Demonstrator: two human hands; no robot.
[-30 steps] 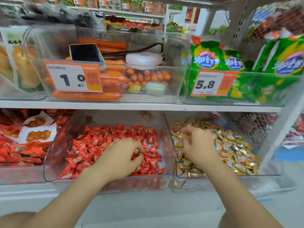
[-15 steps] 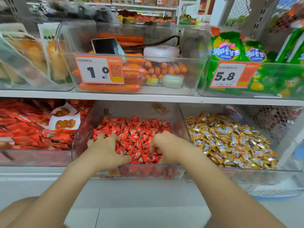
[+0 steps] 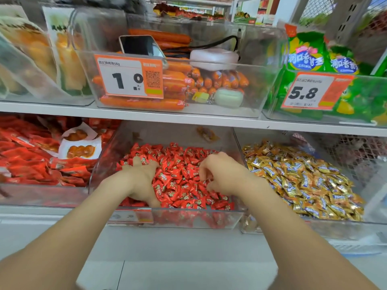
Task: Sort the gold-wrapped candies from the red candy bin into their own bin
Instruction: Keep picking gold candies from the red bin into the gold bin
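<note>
A clear bin on the lower shelf holds a heap of red-wrapped candies. Right beside it, a second clear bin is filled with gold-wrapped candies. Both my hands are inside the red bin. My left hand lies palm down at the bin's left side with fingers spread on the candies. My right hand is at the right side, fingers curled down into the red pile; whether they pinch a candy is hidden. No gold wrapper shows plainly among the red ones.
The white shelf board runs close above both bins. On it stand a sausage bin with a phone and a 1.0 price tag, and green snack bags. Red packets fill the bin at the left.
My right hand left the gold candy bin and came over into the red bin. My left hand slid toward the red bin's left side and spread its fingers.
</note>
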